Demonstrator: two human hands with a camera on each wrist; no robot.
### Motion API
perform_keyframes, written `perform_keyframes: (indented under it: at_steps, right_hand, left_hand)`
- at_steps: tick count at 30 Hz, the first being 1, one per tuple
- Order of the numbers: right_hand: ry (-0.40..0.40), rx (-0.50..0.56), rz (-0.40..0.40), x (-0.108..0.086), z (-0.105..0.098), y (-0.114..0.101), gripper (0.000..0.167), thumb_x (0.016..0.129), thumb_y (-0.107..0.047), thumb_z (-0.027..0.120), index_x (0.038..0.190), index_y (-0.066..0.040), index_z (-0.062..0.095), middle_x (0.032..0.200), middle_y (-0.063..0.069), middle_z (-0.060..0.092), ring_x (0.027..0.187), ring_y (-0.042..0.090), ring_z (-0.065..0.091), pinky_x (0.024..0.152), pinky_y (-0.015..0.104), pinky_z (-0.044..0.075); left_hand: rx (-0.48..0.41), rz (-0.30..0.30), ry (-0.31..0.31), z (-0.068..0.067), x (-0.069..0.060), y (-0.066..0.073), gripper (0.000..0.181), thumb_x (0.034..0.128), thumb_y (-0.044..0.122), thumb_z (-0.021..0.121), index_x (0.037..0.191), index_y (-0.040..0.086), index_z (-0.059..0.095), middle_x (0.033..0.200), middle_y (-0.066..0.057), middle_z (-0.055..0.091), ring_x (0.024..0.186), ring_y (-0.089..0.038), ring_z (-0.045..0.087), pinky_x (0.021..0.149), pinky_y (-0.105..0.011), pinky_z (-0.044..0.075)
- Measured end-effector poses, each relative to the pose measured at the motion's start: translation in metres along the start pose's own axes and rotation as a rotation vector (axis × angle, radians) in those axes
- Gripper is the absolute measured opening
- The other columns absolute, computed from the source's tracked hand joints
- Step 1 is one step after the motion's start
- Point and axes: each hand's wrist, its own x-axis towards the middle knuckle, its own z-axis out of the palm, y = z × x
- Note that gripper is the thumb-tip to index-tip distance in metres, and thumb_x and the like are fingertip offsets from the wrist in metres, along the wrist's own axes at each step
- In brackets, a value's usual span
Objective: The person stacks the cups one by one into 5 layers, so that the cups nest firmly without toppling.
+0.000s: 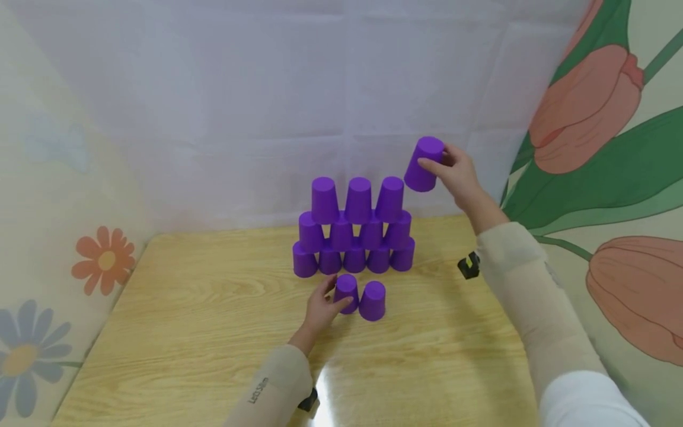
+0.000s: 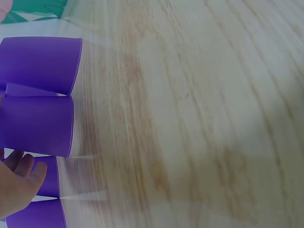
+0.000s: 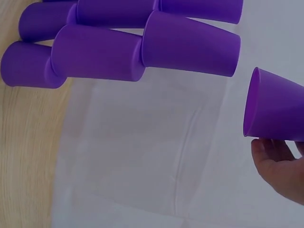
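A stepped wall of upside-down purple cups stands on the table, three cups in its top row and several in each row below. My right hand grips a tilted purple cup in the air, right of and higher than the top row; in the right wrist view that cup hangs apart from the stack. At the front, my left hand holds an upside-down cup standing on the table, thumb across its near side. Another upside-down cup stands beside it on the right.
The light wooden table ends at a white cloth behind the stack. Flower-painted panels rise at both sides. Black wrist-worn pieces show beside each forearm.
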Motion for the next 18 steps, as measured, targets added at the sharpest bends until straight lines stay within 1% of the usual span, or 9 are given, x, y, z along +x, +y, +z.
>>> perform_keyframes:
  at_steps: [4, 10, 15, 18]
  right_hand:
    - [-0.011, 0.022, -0.012, 0.004, 0.009, -0.003, 0.051, 0.076, -0.019, 0.067, 0.119, 0.0, 0.048, 0.112, 0.019, 0.051, 0.099, 0.025, 0.048, 0.088, 0.034, 0.039]
    - [-0.035, 0.056, -0.017, 0.009, 0.025, -0.006, 0.048, 0.076, -0.016, 0.066, 0.118, 0.0, 0.049, 0.111, 0.018, 0.052, 0.098, 0.023, 0.049, 0.087, 0.032, 0.04]
    - [-0.066, 0.063, -0.027, 0.011, 0.038, -0.008, 0.047, 0.076, -0.018, 0.067, 0.117, -0.002, 0.05, 0.107, 0.015, 0.054, 0.096, 0.021, 0.05, 0.085, 0.032, 0.04]
    - [-0.078, 0.069, -0.03, 0.013, 0.046, -0.009, 0.047, 0.076, -0.018, 0.067, 0.117, -0.002, 0.05, 0.106, 0.015, 0.055, 0.095, 0.021, 0.05, 0.085, 0.031, 0.041]
  left_hand:
    - [-0.023, -0.014, 0.009, 0.002, 0.001, -0.002, 0.061, 0.0686, 0.001, 0.07, 0.121, -0.009, 0.041, 0.119, -0.024, 0.045, 0.108, -0.037, 0.042, 0.089, -0.047, 0.036]
    - [-0.035, -0.003, 0.019, 0.005, 0.003, -0.005, 0.06, 0.0687, -0.002, 0.068, 0.121, -0.011, 0.04, 0.115, -0.026, 0.047, 0.106, -0.038, 0.043, 0.089, -0.047, 0.036]
    - [-0.031, -0.028, 0.033, 0.008, 0.004, -0.006, 0.059, 0.0684, -0.004, 0.068, 0.121, -0.009, 0.041, 0.115, -0.025, 0.048, 0.107, -0.036, 0.043, 0.09, -0.044, 0.037]
    - [-0.018, -0.029, 0.038, 0.009, 0.003, -0.006, 0.059, 0.0683, -0.003, 0.068, 0.12, -0.008, 0.042, 0.114, -0.024, 0.049, 0.106, -0.035, 0.044, 0.089, -0.044, 0.037]
